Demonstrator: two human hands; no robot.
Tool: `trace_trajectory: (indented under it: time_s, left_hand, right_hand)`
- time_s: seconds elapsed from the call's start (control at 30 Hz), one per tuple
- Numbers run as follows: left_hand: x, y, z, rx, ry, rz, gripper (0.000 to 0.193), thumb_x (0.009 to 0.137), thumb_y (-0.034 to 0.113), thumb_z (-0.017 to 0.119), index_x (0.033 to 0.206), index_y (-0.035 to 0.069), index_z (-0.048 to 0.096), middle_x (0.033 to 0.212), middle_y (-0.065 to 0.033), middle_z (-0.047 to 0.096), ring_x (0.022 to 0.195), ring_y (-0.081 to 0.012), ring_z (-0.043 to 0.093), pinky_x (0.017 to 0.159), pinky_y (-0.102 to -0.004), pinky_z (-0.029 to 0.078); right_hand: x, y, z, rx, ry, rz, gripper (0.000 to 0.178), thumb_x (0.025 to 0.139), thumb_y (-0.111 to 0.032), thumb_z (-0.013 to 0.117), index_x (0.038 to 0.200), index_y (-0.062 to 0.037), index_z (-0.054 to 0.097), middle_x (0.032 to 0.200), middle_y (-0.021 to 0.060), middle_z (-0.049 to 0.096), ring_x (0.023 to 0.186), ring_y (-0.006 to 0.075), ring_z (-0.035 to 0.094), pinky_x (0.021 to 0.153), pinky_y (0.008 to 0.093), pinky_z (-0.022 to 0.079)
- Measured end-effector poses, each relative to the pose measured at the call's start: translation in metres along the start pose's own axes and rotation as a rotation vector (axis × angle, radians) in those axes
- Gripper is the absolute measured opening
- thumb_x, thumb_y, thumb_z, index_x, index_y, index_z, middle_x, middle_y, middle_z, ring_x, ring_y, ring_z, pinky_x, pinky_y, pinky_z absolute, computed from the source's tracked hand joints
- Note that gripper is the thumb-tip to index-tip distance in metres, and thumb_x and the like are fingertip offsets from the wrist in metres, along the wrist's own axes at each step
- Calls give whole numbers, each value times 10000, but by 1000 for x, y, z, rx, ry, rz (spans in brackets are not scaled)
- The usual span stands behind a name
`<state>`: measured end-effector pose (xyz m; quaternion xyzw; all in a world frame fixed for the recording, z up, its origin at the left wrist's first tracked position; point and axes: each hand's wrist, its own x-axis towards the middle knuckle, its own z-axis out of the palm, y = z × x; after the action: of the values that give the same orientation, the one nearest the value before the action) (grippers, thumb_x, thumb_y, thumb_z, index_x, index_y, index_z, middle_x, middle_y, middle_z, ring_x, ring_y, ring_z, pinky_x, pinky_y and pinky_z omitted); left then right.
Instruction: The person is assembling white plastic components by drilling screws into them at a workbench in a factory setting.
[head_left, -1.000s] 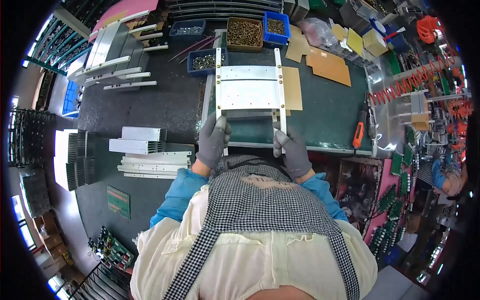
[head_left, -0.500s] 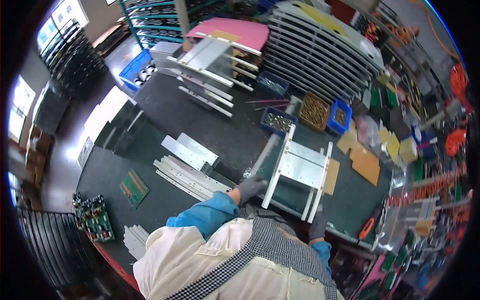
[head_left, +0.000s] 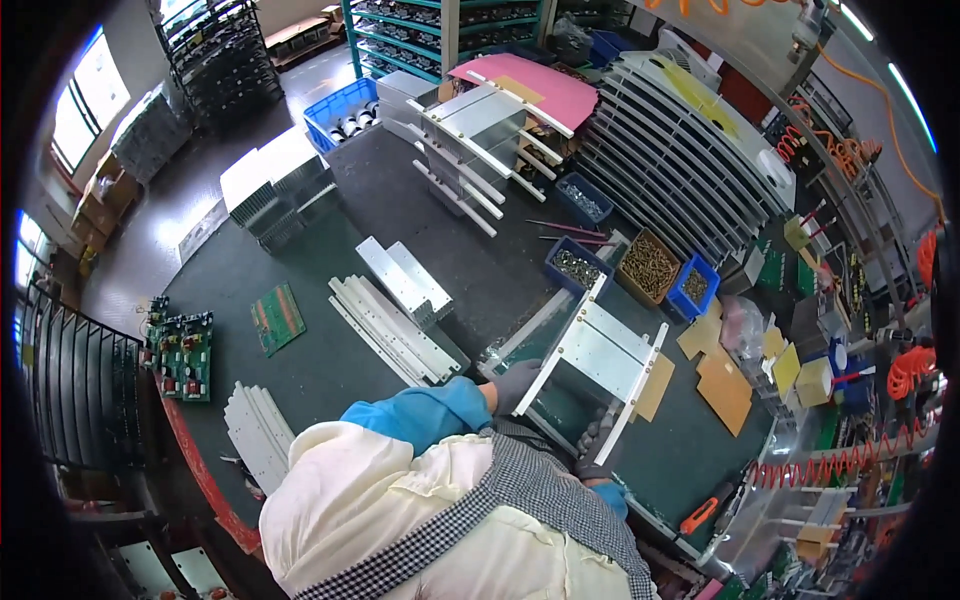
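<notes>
A silver plate with white rails along its sides forms a metal frame [head_left: 603, 352] over the bench in front of me. My left hand [head_left: 516, 386], in a dark grey glove, is closed at the near end of its left rail; the fingertips are hidden behind it. My right hand [head_left: 597, 440], gloved too, sits between the rails with curled fingers against the near end of the right one. Beyond the frame stand a dark bin of screws [head_left: 577, 266], a tan bin of brass-coloured fasteners [head_left: 647, 265] and a small blue bin [head_left: 692, 287].
White metal strips [head_left: 390, 330] and bracket plates [head_left: 405, 280] lie left of my hands. Farther off stands another railed assembly [head_left: 470, 130]. Green circuit boards [head_left: 278, 318] are at the left. Brown cardboard pieces [head_left: 724, 388] and an orange-handled cutter [head_left: 699, 515] lie at the right.
My right hand has moved left, from outside the right rail to between the rails. My left hand has come onto the left rail. The whole view has shifted and turned.
</notes>
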<state>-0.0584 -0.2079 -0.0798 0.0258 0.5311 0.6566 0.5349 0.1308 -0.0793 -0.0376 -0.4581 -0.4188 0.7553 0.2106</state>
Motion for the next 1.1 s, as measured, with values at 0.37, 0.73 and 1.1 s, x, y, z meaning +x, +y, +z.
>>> trace_trajectory:
  time_s: [0.37, 0.73, 1.1]
  left_hand:
    - [-105, 172, 97, -294, -67, 473, 355, 986, 145, 555, 1310, 4, 521, 990, -45, 639, 862, -117, 624, 752, -269, 534]
    - [-88, 354, 6, -233, 120, 829, 324, 997, 163, 546, 1272, -7, 523, 1085, -89, 642, 935, -175, 636, 821, -337, 542]
    - [-3, 385, -88, -327, 288, 807, 397, 1011, 183, 544, 1356, 7, 453, 1225, -105, 582, 1086, -159, 573, 912, -363, 527]
  right_hand:
    - [26, -215, 76, -167, -397, -176, 233, 927, -298, 667, 1058, -131, 570, 676, -37, 480, 458, 52, 393, 374, 181, 298]
    - [138, -341, 366, -371, -924, -111, 124, 988, -232, 579, 996, -128, 512, 700, -21, 492, 470, 32, 361, 382, 170, 241]
    - [225, -315, 498, -673, -953, -107, 287, 1009, -215, 538, 1230, -33, 563, 714, -25, 529, 483, 28, 378, 408, 175, 294]
